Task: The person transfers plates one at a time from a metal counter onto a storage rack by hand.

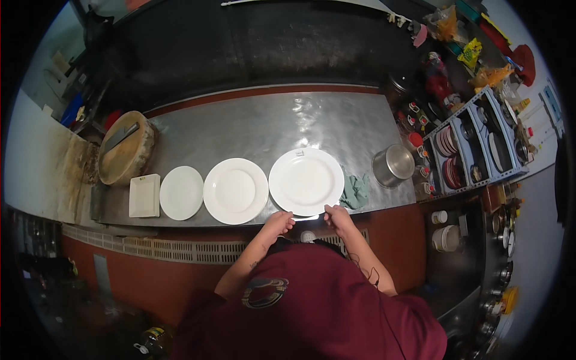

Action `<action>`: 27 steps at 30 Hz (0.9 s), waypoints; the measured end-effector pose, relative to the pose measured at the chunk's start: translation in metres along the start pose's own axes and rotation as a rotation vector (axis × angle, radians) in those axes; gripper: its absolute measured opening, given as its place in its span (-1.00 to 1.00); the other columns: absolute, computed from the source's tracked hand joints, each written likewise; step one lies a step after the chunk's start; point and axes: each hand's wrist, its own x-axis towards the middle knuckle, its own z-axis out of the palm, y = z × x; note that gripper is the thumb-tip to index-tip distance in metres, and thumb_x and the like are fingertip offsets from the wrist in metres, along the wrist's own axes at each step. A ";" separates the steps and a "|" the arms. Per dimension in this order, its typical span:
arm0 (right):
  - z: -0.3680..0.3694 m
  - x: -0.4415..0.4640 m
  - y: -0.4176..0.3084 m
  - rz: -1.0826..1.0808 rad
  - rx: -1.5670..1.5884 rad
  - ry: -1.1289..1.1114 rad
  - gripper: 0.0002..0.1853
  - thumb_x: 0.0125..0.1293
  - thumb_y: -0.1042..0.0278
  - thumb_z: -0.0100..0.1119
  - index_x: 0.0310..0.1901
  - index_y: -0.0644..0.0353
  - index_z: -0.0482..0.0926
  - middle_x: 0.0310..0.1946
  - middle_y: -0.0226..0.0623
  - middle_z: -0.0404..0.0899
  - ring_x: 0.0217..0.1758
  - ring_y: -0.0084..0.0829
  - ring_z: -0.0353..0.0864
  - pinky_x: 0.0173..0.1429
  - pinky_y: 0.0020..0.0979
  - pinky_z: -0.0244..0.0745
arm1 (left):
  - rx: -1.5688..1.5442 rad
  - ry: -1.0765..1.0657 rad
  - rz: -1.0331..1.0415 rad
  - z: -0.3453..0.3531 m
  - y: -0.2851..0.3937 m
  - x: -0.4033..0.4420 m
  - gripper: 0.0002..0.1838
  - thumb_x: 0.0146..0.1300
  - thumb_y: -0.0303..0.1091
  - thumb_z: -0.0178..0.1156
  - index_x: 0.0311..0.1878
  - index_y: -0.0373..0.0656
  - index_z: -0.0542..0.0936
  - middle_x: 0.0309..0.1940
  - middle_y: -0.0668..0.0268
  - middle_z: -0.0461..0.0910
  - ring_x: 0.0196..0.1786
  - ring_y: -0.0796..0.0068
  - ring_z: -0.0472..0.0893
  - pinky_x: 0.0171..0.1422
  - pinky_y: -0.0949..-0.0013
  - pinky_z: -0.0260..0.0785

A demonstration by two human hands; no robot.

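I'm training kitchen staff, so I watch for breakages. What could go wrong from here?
The plate in front of the person sits near the front edge of the table, with the left hand and right hand by its near rim; a slip might tip it off. The next plate is very close, so a sideways push could chip both. The green cloth lies beside the rim and might get dragged along.

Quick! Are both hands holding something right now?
Left hand: curled at the near rim of the row's rightmost plate; whether it grips can't be told.
Right hand: curled at the same rim; grip can't be told.
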 end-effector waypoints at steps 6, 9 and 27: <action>-0.006 -0.017 0.012 0.052 0.067 -0.053 -0.80 0.44 0.24 0.13 -0.31 0.08 0.37 -0.62 -0.47 0.49 -0.67 -0.55 0.32 -0.57 -0.45 0.17 | -0.084 -0.023 -0.023 0.001 -0.007 0.005 -0.73 0.47 -0.16 0.10 -0.17 -0.20 0.52 -0.36 0.35 0.59 -0.42 0.66 0.52 -0.43 0.60 0.35; -0.004 -0.028 0.012 0.054 0.090 -0.067 -0.79 0.45 0.25 0.13 -0.32 0.08 0.37 -0.62 -0.47 0.49 -0.67 -0.55 0.33 -0.57 -0.45 0.18 | -0.105 -0.065 -0.053 -0.003 -0.011 0.005 -0.72 0.47 -0.13 0.11 -0.20 -0.19 0.52 -0.40 0.36 0.59 -0.45 0.67 0.52 -0.44 0.60 0.37; 0.010 -0.053 0.028 -0.056 0.153 -0.029 -0.87 0.43 0.28 0.17 -0.25 0.11 0.51 -0.60 -0.47 0.55 -0.63 -0.59 0.43 -0.55 -0.49 0.28 | -0.079 -0.208 0.053 -0.016 -0.003 -0.011 -0.75 0.43 -0.17 0.19 -0.26 -0.16 0.52 -0.42 0.39 0.56 -0.44 0.68 0.44 -0.35 0.58 0.31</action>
